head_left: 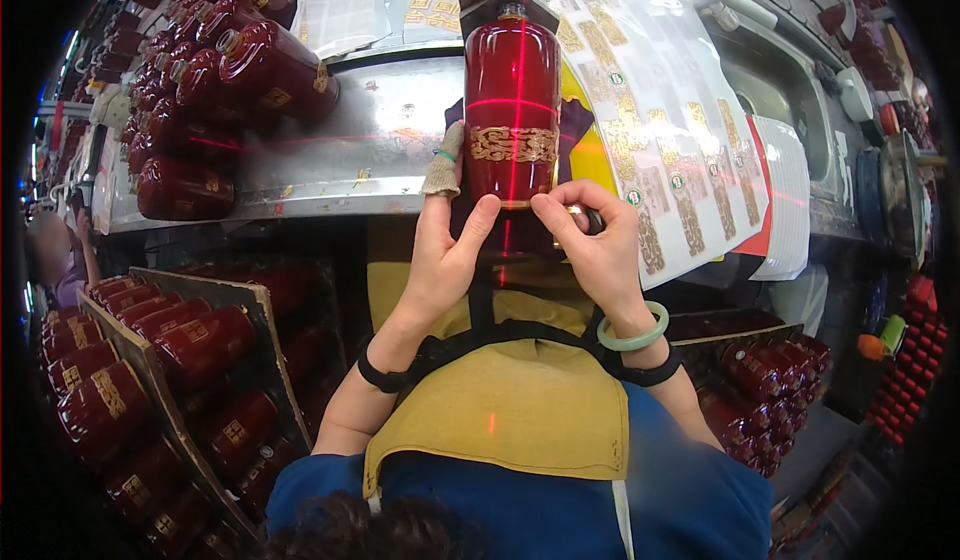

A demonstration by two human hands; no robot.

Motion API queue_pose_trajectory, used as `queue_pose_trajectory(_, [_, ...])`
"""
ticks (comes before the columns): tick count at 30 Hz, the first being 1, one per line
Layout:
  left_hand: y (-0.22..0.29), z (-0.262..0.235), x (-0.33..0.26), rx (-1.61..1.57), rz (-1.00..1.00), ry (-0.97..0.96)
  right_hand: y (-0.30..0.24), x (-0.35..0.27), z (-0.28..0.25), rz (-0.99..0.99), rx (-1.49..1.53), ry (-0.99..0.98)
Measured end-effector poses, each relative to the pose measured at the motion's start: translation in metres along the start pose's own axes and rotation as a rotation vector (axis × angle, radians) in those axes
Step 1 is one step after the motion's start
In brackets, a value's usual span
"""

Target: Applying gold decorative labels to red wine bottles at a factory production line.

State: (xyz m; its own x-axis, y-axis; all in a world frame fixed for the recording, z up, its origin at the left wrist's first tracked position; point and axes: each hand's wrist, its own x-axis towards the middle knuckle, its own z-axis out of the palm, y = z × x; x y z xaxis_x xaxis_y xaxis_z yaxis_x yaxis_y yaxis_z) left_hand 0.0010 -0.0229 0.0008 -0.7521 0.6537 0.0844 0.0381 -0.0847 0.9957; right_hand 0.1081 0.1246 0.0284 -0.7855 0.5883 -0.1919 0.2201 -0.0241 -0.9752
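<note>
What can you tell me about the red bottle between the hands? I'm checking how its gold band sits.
The red bottle is glossy, dark red and cylindrical, seemingly glazed ceramic or glass. It lies on the metal bench, neck pointing away from the person. A gold patterned band wraps its lower body. Red laser lines cross it, one lengthwise, one across. The left hand and right hand touch its near end.

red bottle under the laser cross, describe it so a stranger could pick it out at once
On the steel bench, straight ahead of the person, one red bottle lies lengthwise between the left hand and right hand. Unlike the stacked bottles at left, it lies alone, crossed by red laser lines above a gold band.
</note>
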Motion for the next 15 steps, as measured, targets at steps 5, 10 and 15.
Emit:
queue_pose_trajectory(5, [0.0010,-0.0004,0.0013,0.002,-0.014,-0.004,-0.0023,0.0002,0.0003,-0.005,0.004,0.008])
queue_pose_trajectory(10, [0.0012,0.0007,0.0009,-0.008,-0.006,0.006,0.0007,0.0004,0.0002,-0.043,-0.015,0.009])
queue_pose_trajectory(15, [0.0005,-0.0005,0.0022,0.016,0.008,-0.003,0.0004,0.0009,0.0005,-0.023,-0.011,0.012])
